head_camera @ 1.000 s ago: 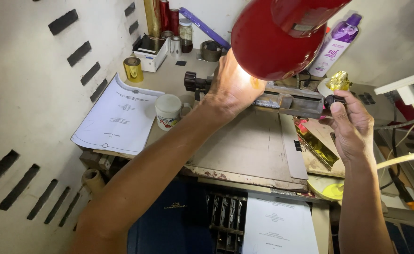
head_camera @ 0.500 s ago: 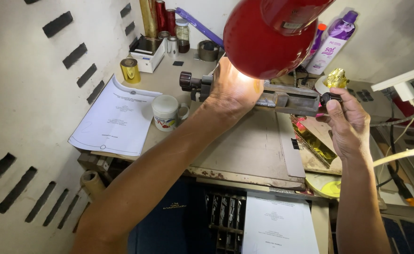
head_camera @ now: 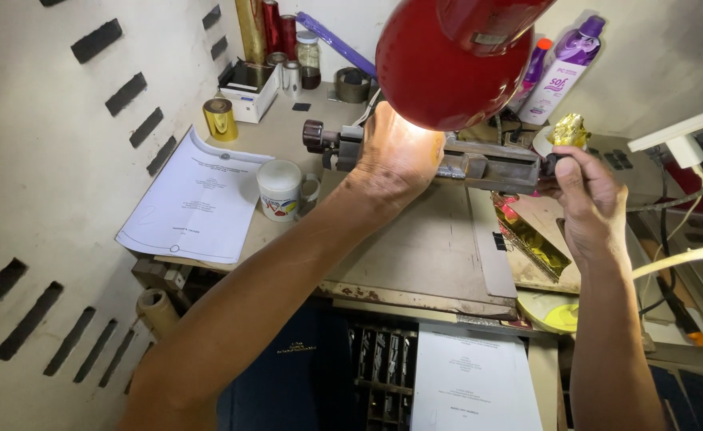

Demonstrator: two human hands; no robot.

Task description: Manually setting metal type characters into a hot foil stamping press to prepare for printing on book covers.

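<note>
1. The left hand [head_camera: 395, 152] lies on top of a long grey metal clamp-like tool [head_camera: 479, 164] that spans the worn wooden workbench [head_camera: 415, 247]; its fingers curl down over the bar, gripping it, under the glare of a big red dome-shaped lamp shade [head_camera: 447, 60].
2. The right hand [head_camera: 587, 195] is at the tool's right end, fingers closed around a small dark knob [head_camera: 551, 164] there.
3. The tool sits crosswise near the back of the bench, its dark round handle [head_camera: 313, 134] sticking out to the left.
4. Just above the right hand is a crumpled piece of gold foil [head_camera: 568, 128].
5. A white ceramic mug with a coloured print [head_camera: 281, 190] stands left of the left forearm, next to a stapled white paper document [head_camera: 200, 199].
6. A small roll of shiny gold foil [head_camera: 220, 118] stands further back on the left, near a white open box [head_camera: 249, 89].
7. A white and purple plastic bottle [head_camera: 560, 68] leans against the wall at the back right.
8. A strip of gold foil [head_camera: 531, 239] lies on the bench below the right hand.
</note>
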